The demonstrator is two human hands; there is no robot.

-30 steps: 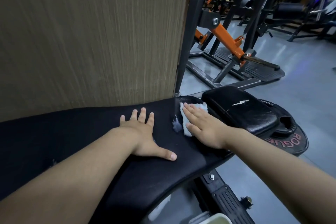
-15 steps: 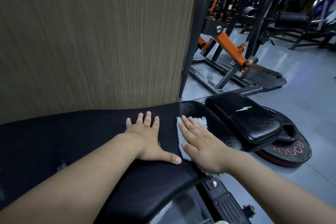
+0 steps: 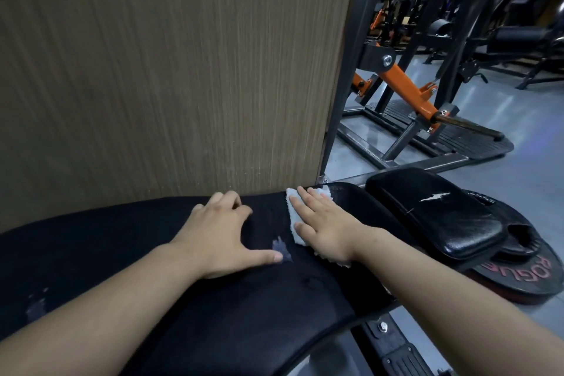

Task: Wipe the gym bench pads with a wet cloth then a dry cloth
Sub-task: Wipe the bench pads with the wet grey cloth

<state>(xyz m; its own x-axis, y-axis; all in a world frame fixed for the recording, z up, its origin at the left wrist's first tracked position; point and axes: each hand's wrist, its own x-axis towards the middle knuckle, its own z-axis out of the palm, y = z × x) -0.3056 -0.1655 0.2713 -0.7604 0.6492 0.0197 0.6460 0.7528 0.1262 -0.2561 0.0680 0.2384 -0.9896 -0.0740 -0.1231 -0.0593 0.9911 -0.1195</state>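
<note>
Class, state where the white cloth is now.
In the head view, right of centre, the white cloth lies on the long bench pad under the right hand, beside the smaller pad.

Long bench pad (image 3: 213, 314): black matt upholstery, smooth, with pale scuffed patches where the skin is worn.
Cloth (image 3: 292, 217): white, soft fuzzy fabric, ragged at the edge.
Seat pad (image 3: 442, 223): black glossy leatherette, creased, torn through to a white layer.
Weight plate (image 3: 518, 282): matt black, raised reddish letters.
Wall panel (image 3: 168, 70): matt wood-grain, fine vertical streaks.
Lever arm (image 3: 406, 91): orange painted metal, slight gloss.
Floor (image 3: 518, 183): grey, smooth, soft sheen.
</note>
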